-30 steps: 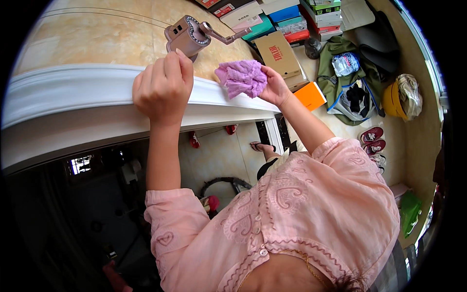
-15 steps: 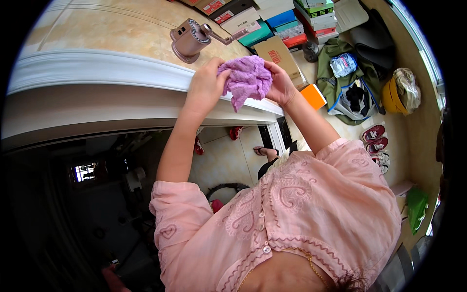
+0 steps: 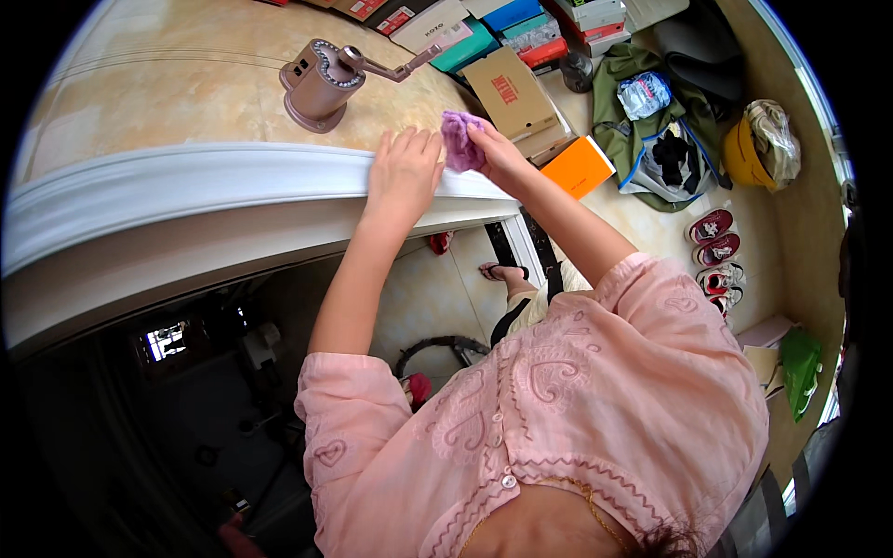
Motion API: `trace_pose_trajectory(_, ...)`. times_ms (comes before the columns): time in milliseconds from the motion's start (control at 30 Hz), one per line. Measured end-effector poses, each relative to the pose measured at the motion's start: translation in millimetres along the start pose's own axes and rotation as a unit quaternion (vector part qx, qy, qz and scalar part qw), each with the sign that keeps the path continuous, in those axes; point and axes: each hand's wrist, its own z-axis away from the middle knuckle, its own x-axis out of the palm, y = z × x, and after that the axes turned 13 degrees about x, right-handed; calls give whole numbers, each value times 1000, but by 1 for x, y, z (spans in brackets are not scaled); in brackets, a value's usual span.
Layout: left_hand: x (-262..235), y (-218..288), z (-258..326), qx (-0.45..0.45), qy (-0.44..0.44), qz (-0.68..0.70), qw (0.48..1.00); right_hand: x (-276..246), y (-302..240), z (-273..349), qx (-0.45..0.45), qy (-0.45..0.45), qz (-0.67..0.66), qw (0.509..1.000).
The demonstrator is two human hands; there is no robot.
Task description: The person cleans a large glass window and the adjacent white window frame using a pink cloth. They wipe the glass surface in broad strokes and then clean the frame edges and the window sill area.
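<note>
A crumpled purple cloth point(image 3: 462, 142) is gripped in my right hand point(image 3: 499, 158), its fingers and thumb closed round it. The cloth is beside the fingertips of my left hand point(image 3: 406, 172). That hand lies with its fingers stretched out at the upper edge of the white moulding point(image 3: 279, 177), holding nothing I can see. To the left of it, a bronze-coloured crank device point(image 3: 319, 86) with a folding handle is fixed to the tan marbled surface.
Shoe boxes point(image 3: 430, 26) are stacked at the top, with a brown box point(image 3: 507, 91) and an orange box point(image 3: 577, 169) nearer. A green bag point(image 3: 614, 139), a yellow bucket point(image 3: 744, 160) and several shoes point(image 3: 710, 226) stand at the right. Another person's foot point(image 3: 502, 272) shows below the moulding.
My left hand has let go of the cloth and laid its fingers along the moulding's edge. The cloth, now bunched smaller in my right hand, has shifted slightly left.
</note>
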Motion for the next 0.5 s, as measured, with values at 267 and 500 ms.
trace_pose_trajectory(267,15,-9,5,-44,-274,-242,930,-4,73,-102,-107,-53,353,928)
trace_pose_trajectory(500,28,-9,-4,-29,-328,-204,922,-79,120,-157,60,100,434,893)
